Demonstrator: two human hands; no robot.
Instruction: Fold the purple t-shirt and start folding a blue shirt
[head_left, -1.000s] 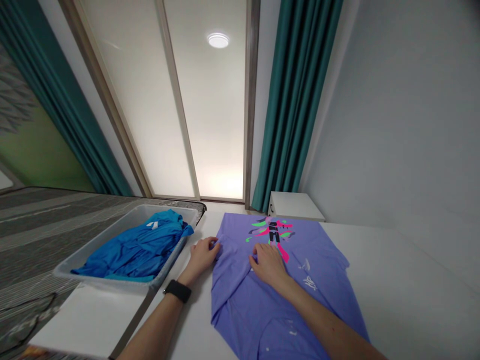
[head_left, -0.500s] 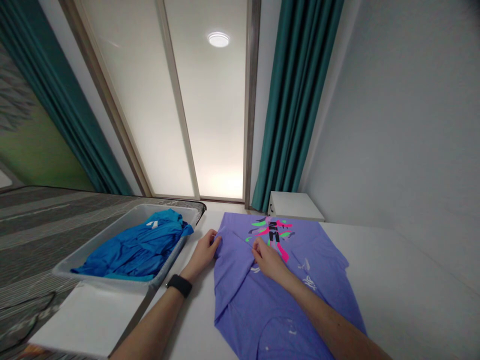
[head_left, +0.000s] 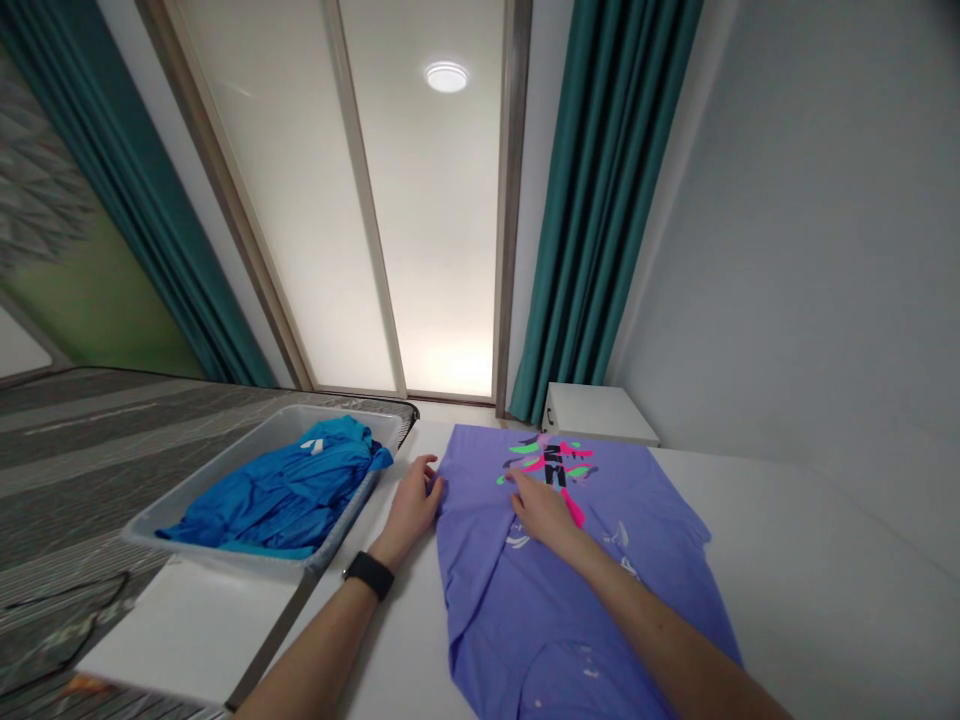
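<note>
A purple T-shirt (head_left: 637,510) with a pink, green and black print lies spread on the white table (head_left: 810,580). My left hand (head_left: 412,505) rests at the shirt's left edge, fingers stretched out against the fabric. My right hand (head_left: 541,508) lies flat on the shirt just below the print, fingers extended. A black watch (head_left: 369,575) sits on my left wrist.
A grey tray (head_left: 187,515) holding a crumpled blue garment (head_left: 285,485) stands to the left, partly over the table's edge. A small white cabinet (head_left: 600,412) stands behind the table by teal curtains (head_left: 600,200). A striped bed surface (head_left: 75,450) lies at far left.
Both hands slid forward along the shirt toward the print, flattening the folded left part. The view shifted slightly to the right.
</note>
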